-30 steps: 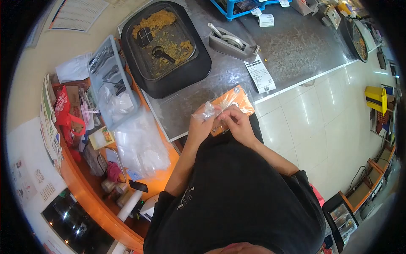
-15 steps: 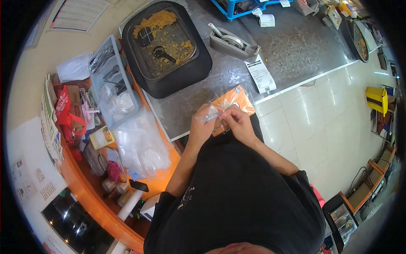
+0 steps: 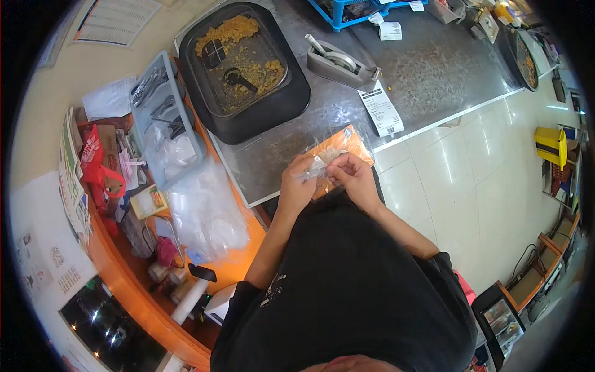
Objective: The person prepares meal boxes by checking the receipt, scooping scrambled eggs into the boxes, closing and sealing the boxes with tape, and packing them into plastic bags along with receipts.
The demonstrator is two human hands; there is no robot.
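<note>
An orange box [image 3: 354,146] in a clear plastic bag [image 3: 318,165] lies at the near edge of the metal counter, against the black shirt. My left hand [image 3: 300,180] is closed on the gathered plastic at the box's left side. Close beside it, my right hand [image 3: 352,175] pinches the same plastic, thumb and finger together. The two hands almost touch, and they cover the lower left part of the box. A printed receipt [image 3: 381,110] lies just beyond the box.
Behind the box are a black tray of yellow food [image 3: 248,68] and a grey tape dispenser [image 3: 339,67]. To the left are a grey-blue bin [image 3: 162,118] and a pile of clear bags [image 3: 207,211]. A blue basket [image 3: 338,15] stands at the back.
The bunched plastic between my hands has changed shape. My left hand has turned slightly and moved a little to the right, and the fingers of my right hand have shifted slightly.
</note>
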